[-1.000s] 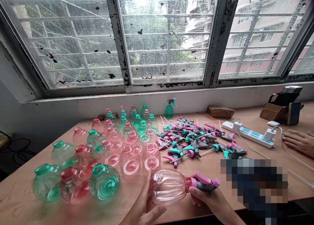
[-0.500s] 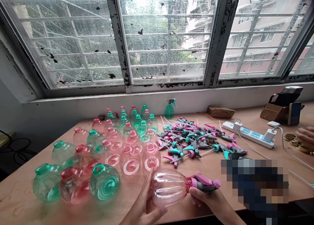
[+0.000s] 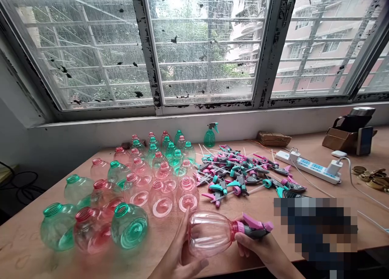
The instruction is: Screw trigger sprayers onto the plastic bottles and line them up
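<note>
In the lower centre of the frame, a pink bottle (image 3: 209, 235) is held on its side. The left hand (image 3: 182, 252) cups its base, thumb stretched rightward below; the right hand (image 3: 253, 244), angled in from lower right, grips the spray head (image 3: 257, 226) near the neck.

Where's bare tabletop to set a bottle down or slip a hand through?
Bare: tabletop in front of the front-row bottles, down to the picture's bottom edge; also between that row's rightmost green one and the left hand. Crowded: the bottle cluster behind, and the spray-head heap beyond the held pink bottle.
</note>
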A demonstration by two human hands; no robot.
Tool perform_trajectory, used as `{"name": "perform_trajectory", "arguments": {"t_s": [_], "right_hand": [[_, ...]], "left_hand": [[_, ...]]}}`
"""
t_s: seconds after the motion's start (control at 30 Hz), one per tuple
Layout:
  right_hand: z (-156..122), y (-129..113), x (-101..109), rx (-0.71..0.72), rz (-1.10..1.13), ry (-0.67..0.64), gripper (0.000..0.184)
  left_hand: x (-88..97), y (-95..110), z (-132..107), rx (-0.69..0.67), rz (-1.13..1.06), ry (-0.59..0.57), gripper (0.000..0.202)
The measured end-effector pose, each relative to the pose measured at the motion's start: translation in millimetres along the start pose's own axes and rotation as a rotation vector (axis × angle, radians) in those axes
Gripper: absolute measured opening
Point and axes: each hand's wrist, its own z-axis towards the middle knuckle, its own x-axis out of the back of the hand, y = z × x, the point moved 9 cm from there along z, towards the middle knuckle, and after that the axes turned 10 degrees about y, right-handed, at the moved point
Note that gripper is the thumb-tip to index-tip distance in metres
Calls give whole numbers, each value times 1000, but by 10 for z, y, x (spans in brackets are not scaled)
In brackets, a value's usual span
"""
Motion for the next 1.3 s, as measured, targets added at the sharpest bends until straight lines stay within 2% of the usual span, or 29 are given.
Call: {"name": "perform_trajectory", "arguments": {"t_s": [0.13,0.3,0.4,0.57,0.7,0.87,1.07,1.3], "right_hand": [[-16,6,30,-19,13,35,44],[-36,22,9,-31,15,17,40],[-37,30,14,-34,-5,17,41],[-38,-18,2,-12,23,-6,37],[-47,-75,-17,15,18,-34,32],[-63,-79,-26,3,-17,-56,34],[-75,-107,-39,11,-26,-70,34],[-83,-82,-27,18,-47,-93,34]], "left_hand": [[7,23,16,-74,55,14,91],[32,-41,11,-9,27,10,105],[36,-80,13,21,31,16,98],[31,-9,21,-53,47,28,91],[9,-18,9,22,-7,1,101],[-29,-21,23,87,-103,-24,94],[-34,-82,63,115,-134,-50,95],[3,-212,55,87,-147,-76,96]]}}
